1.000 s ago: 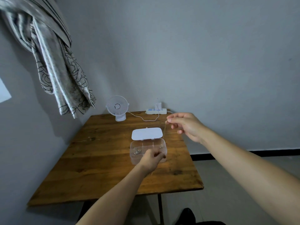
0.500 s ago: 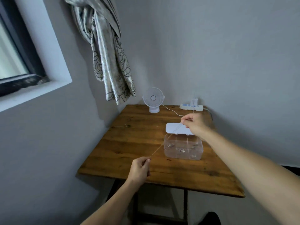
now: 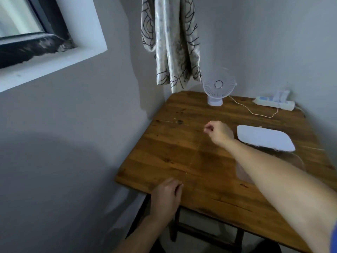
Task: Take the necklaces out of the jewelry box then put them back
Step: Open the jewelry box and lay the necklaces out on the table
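Note:
A thin necklace chain [image 3: 190, 163] runs taut between my two hands, low over the left part of the wooden table [image 3: 209, 196]; only faint glints of it show. My left hand [image 3: 166, 193] pinches its near end at the table's front-left edge. My right hand [image 3: 218, 131] pinches the far end, left of the jewelry box. The box's white lid [image 3: 264, 137] lies open at the right. The clear box body [image 3: 241, 173] is mostly hidden behind my right forearm. Another thin chain with a small dark pendant [image 3: 179, 121] lies flat near the table's left edge.
A small white desk fan [image 3: 217, 88] stands at the table's back, its cable running to a white power strip [image 3: 273, 104] at the back right. A patterned curtain [image 3: 171, 42] hangs above the back-left corner. Walls close off the left and back.
Both hands carried the chain left, away from the box, and lower toward the tabletop. The view swung left and down, so the box now sits at the right behind my forearm.

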